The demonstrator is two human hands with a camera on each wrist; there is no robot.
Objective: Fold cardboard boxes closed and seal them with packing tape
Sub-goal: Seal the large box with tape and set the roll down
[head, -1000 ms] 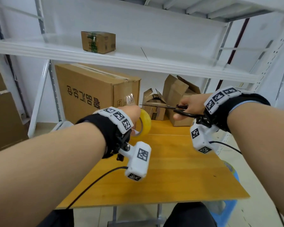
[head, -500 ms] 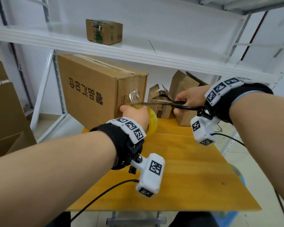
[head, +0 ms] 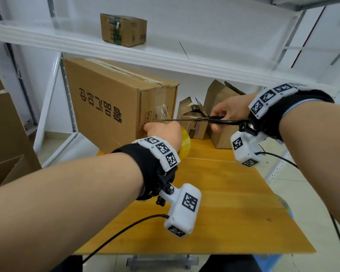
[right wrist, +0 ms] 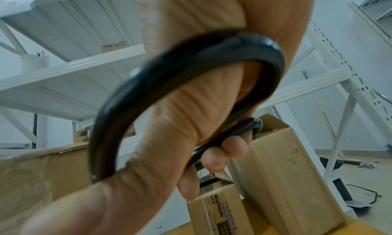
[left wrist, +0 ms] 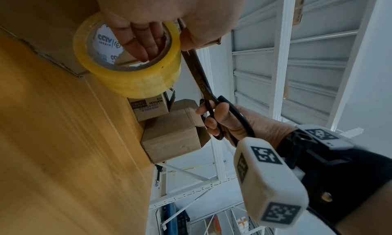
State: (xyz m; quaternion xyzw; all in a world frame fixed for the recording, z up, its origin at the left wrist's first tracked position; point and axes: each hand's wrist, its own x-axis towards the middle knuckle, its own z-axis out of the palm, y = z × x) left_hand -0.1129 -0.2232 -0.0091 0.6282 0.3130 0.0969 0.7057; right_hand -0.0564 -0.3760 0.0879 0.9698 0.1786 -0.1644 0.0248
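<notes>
A big cardboard box (head: 110, 99) with printed characters stands at the table's back left, clear tape along its top seam and down its near corner. My left hand (head: 163, 130) holds a yellow tape roll (head: 185, 143) against that corner, fingers through the core (left wrist: 140, 44). A crumpled clear tape end (head: 161, 112) sticks up above the hand. My right hand (head: 228, 112) grips black scissors (head: 194, 120) by the handles (right wrist: 191, 91). Their blades lie level, tips at the tape just above my left hand.
Two small open boxes (head: 194, 122) (head: 220, 114) stand at the back of the wooden table (head: 234, 203). Another small box (head: 123, 29) sits on the white shelf (head: 165, 55) above. Flat cardboard (head: 2, 134) leans at the left. Wrist-camera cables hang over the table.
Both hands moved forward to the big box's corner. The tape roll now sits against the box, and the scissor tips have reached the tape strip.
</notes>
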